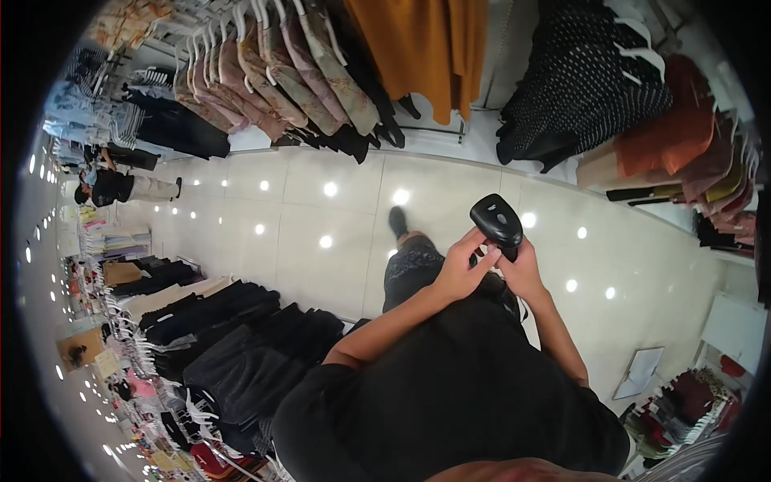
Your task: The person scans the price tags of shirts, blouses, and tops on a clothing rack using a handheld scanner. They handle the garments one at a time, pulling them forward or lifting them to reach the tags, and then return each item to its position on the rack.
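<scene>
A black handheld scanner (496, 222) is held up in front of my dark-shirted torso, its rounded head pointing away from me. My left hand (466, 263) grips it from the left side, with fingers behind the handle and thumb toward the middle. Around the other side of the handle is my right hand (522, 269), its thumb close to the left one. Most of the handle is hidden between the hands. A dark cable or strap hangs just below them.
Racks of patterned blouses (305, 80), a mustard garment (434, 48) and a dotted black garment (586, 88) line the far side. Dark clothes (249, 353) hang at the lower left. A person (112, 186) stands at the far left on the shiny tiled floor (321, 209).
</scene>
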Demonstrator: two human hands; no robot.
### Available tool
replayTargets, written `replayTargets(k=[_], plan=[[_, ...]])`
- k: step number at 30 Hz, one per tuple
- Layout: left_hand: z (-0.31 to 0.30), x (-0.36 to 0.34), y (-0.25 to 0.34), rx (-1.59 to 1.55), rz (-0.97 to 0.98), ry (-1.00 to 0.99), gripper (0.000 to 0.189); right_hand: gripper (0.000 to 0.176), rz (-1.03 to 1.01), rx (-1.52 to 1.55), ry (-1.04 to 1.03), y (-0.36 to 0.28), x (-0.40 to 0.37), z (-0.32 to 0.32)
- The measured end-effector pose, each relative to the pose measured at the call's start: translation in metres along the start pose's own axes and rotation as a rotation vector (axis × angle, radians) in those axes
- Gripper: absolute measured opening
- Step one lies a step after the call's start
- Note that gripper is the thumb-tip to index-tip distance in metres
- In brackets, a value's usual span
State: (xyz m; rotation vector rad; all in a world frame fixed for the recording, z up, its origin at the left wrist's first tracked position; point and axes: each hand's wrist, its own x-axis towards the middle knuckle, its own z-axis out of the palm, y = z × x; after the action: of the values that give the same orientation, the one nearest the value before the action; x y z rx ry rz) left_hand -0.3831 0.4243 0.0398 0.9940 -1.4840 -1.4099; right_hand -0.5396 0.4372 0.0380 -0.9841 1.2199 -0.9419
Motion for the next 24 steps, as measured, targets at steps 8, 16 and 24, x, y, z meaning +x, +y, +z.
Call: replayTargets(k=[8,16,24], plan=[[-0.135,0.003,-0.006,0.001,0.001,0.201,0.029,0.033,0.017,-0.116,-0.196,-0.019,0.090,0.118],[-0.280,-0.012,0.003,0.068,-0.012,0.447,0.024,0.033,-0.055,-0.247,-0.432,-0.049,0.164,0.261],[-0.341,0.011,0.001,0.005,0.010,0.485,0.024,0.033,-0.064,-0.221,-0.438,-0.062,0.207,0.309]])
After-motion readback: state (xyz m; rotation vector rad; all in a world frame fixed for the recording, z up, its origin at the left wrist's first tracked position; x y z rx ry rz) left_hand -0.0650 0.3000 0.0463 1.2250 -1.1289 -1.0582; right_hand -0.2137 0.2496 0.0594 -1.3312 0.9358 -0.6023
